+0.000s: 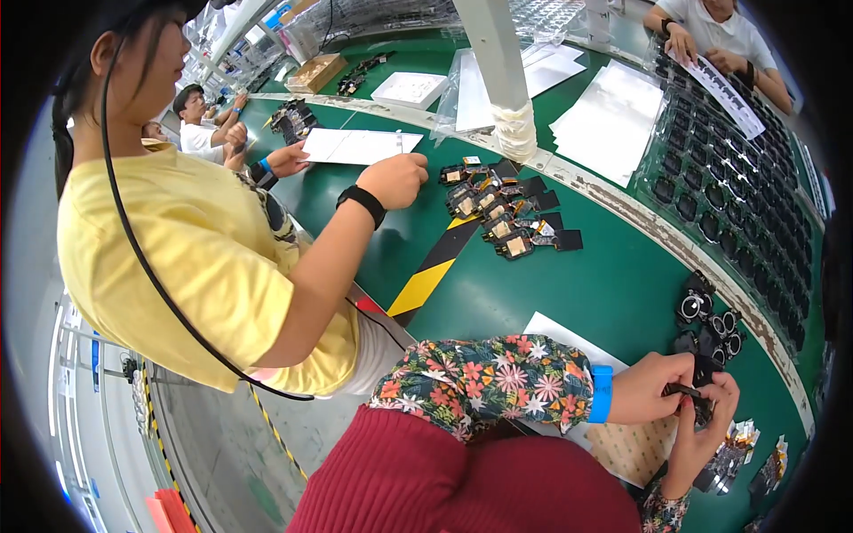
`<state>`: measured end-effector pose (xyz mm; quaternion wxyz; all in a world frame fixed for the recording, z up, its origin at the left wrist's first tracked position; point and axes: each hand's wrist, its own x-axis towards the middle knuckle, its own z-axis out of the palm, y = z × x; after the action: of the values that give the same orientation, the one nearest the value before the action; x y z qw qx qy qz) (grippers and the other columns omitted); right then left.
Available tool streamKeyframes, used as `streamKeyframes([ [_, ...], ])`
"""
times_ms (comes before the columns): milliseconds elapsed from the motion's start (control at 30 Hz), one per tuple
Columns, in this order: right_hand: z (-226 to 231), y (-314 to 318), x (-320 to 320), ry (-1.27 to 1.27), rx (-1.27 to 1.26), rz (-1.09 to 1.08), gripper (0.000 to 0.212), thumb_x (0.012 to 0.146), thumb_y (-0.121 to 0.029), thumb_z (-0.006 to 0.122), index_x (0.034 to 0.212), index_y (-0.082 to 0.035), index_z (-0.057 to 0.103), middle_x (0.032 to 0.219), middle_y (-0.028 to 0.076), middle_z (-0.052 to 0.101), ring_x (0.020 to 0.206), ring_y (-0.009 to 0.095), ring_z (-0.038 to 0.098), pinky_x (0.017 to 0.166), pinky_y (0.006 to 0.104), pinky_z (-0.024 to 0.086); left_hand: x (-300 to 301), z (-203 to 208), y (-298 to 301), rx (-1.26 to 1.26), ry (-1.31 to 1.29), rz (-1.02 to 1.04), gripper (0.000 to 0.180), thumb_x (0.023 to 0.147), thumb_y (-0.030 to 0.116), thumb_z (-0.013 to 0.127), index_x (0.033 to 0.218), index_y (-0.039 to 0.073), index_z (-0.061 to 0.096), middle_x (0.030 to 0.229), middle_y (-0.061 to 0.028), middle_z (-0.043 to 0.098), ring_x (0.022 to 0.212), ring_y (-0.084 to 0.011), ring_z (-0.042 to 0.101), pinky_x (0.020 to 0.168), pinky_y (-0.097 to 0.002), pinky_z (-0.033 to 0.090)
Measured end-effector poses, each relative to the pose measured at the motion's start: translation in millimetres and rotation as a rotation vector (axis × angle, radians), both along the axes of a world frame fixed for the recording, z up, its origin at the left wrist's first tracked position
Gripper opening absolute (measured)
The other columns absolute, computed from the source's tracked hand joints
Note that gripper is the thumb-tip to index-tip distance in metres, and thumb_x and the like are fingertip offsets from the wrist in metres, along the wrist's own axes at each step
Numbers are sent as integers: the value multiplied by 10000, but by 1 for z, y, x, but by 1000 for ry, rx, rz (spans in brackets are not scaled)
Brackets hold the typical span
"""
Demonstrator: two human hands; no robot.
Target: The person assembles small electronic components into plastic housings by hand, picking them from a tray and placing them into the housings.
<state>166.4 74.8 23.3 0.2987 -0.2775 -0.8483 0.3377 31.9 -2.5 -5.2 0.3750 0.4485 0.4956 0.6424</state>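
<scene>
My left hand (653, 388), with a blue wristband below it, is closed and pinches a small black electronic part (698, 404) at the right of the bench. From the near side, my right hand (705, 437) grips the same part, thumb and fingers pressed to it. The fingers hide much of the part, so its exact kind does not show. Under my hands lies a sheet with tan patches (633, 446), partly over a white sheet (569, 330). Just beyond are several black housings with round rings (711, 324). Small circuit assemblies (730, 455) sit right of my right hand.
A person in a yellow shirt (178, 258) stands close on my left, holding a white card (355, 147). Electronic assemblies (506, 213) lie near black-yellow tape (433, 271). A white post (498, 71) rises from the bench divider. Beyond it are trays of black parts (729, 186).
</scene>
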Motion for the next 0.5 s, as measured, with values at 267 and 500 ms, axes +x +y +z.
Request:
streamKeyframes([
  [267,-3,-2,7,2,6,-26,171,742,57,555,890,-6,497,1133,155,465,1088,270,456,949,351,321,0,10,-5,-40,2,-65,141,750,-40,545,840,-5,442,645,-113,574,562,-151,566,505,-276,435],
  [500,-2,-10,2,-6,86,-70,146,763,23,539,900,7,491,1111,159,467,1029,266,470,868,345,361,1,7,-3,-35,77,-53,143,754,-49,536,858,-1,449,702,-117,592,613,-158,595,526,-292,447],
])
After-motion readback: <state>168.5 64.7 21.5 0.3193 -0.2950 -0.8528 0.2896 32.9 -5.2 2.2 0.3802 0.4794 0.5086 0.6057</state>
